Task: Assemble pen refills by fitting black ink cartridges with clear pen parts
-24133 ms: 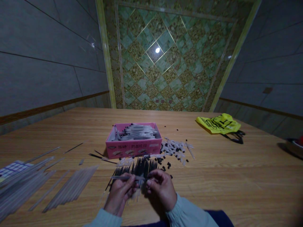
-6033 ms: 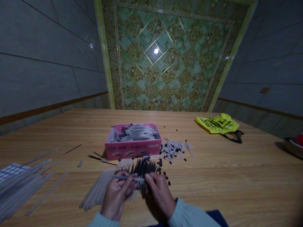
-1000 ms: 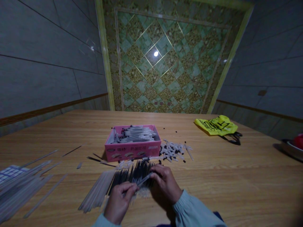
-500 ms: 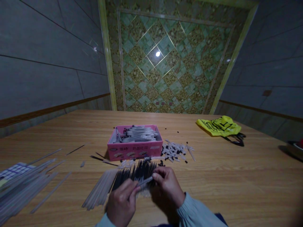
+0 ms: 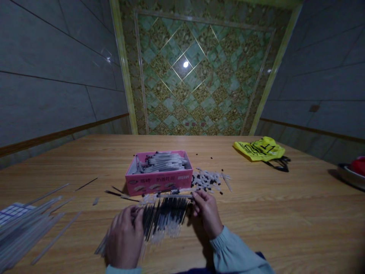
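Note:
My right hand (image 5: 207, 213) pinches the right end of a slim clear pen (image 5: 178, 196), held level in front of the pink box. My left hand (image 5: 124, 234) is over the clear pen tubes (image 5: 100, 246), its fingers bent, with thumb and forefinger slightly apart; nothing shows between them. The hand hides most of those tubes. Between my hands lies a row of black ink refills (image 5: 167, 213) with pale lower ends. Beyond them, the pink box (image 5: 159, 182) holds many pens (image 5: 165, 161), and small white and black pen parts (image 5: 207, 179) are scattered at its right.
More clear tubes (image 5: 31, 232) lie in a loose bundle at the left, over a checked cloth (image 5: 14, 212). A yellow bag (image 5: 261, 149) with black handles rests at the back right. A bowl (image 5: 352, 177) with something red stands at the right edge.
My left hand has let go of the pen and moved left to the clear tubes. My right hand keeps the pen, now slightly farther forward and level.

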Available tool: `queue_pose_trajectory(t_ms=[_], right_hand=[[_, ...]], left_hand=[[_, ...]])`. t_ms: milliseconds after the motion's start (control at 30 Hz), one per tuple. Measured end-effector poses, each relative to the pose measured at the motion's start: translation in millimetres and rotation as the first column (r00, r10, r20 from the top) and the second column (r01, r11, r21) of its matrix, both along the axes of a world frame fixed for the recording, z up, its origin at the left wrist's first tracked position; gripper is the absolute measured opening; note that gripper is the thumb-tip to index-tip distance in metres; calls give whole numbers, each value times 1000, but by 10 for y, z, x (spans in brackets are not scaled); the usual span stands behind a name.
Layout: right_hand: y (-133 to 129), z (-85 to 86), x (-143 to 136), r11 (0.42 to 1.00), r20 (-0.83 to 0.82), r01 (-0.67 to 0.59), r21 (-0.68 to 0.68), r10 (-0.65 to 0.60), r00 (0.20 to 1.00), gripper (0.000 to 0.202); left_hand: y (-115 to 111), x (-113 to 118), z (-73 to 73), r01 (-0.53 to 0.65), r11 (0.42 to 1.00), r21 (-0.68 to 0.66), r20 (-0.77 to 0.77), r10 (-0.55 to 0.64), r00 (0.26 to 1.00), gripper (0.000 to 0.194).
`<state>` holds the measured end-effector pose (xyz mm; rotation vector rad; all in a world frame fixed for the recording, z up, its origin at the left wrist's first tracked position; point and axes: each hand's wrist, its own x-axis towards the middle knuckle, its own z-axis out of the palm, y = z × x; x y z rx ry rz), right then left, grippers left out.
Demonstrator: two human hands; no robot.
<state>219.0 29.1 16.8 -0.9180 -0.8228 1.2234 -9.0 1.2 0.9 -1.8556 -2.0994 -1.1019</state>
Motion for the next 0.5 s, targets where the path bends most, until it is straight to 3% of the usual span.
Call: queue_pose_trajectory(t_ms=[67, 200, 333, 500], right_hand=[[0, 17, 18, 997, -54, 69, 27, -68, 996, 28], [9, 95, 26, 985, -87, 147, 87, -140, 986, 29], [183, 276, 84, 970, -52, 181, 159, -175, 983, 30], [700, 539, 127, 975, -45, 162, 150, -157, 987, 30]], left_hand=[[-12, -94, -12, -151, 980, -131, -132, 133, 982, 30], [-20, -190, -109, -255, 920, -296, -269, 176, 947, 30], [-12, -233, -131, -223, 892, -393, -215, 147, 966, 35], [-37, -248, -36, -173, 854, -491, -128, 125, 984, 35]])
